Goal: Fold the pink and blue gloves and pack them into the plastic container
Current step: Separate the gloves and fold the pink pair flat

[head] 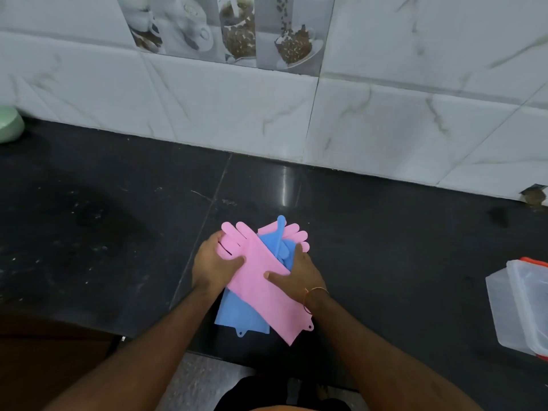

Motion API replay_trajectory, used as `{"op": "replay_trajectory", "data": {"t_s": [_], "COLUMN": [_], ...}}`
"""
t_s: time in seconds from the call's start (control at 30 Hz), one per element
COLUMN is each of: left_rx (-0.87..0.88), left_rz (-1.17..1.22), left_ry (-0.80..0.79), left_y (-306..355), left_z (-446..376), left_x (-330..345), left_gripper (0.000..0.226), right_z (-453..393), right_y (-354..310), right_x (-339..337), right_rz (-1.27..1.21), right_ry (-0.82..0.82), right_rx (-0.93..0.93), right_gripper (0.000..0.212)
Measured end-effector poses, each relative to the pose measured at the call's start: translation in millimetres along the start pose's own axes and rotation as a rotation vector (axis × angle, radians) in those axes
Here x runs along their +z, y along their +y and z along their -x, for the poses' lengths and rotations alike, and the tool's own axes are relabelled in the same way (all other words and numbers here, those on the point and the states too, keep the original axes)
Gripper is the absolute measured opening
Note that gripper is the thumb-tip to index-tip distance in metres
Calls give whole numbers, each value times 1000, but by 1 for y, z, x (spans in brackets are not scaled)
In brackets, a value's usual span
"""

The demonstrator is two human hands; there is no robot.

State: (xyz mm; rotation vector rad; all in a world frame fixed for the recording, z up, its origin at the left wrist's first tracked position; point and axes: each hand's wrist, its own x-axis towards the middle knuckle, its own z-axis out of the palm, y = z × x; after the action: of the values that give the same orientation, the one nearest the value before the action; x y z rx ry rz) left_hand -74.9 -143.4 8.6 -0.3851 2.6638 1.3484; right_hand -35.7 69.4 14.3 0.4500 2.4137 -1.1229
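Meanwhile, at lower centre of the head view, the left hand (215, 262) and right hand (296, 271) grip a pink glove (261, 280) crossed over blue gloves (237, 312) on the desk (103, 218). Soft, floppy, likely slippery; hold near mid-length. The plastic container (516, 307) waits far right.

A glossy black stone countertop (370, 232) carries a stack of pink and blue rubber gloves (261, 292) near centre, a clear plastic container (513, 310) at right, and a pale green bowl (10, 124) far left.
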Motion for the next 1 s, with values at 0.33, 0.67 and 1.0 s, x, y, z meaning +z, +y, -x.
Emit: {"op": "replay_trajectory", "data": {"t_s": [0.33, 0.67, 1.0], "left_rx": [231, -99, -330], "left_rz": [488, 425, 651], "left_ry": [-20, -417, -552], "left_y": [111, 168, 165], "left_z": [66, 89, 105], "left_x": [31, 92, 180], "left_gripper": [65, 80, 31], "right_z": [75, 113, 96], "right_y": [2, 76, 149], "right_x": [-24, -103, -166], "right_rz": [-150, -976, -1068], "right_ry": [78, 227, 99], "right_rx": [-533, -188, -35], "right_gripper": [96, 32, 54]}}
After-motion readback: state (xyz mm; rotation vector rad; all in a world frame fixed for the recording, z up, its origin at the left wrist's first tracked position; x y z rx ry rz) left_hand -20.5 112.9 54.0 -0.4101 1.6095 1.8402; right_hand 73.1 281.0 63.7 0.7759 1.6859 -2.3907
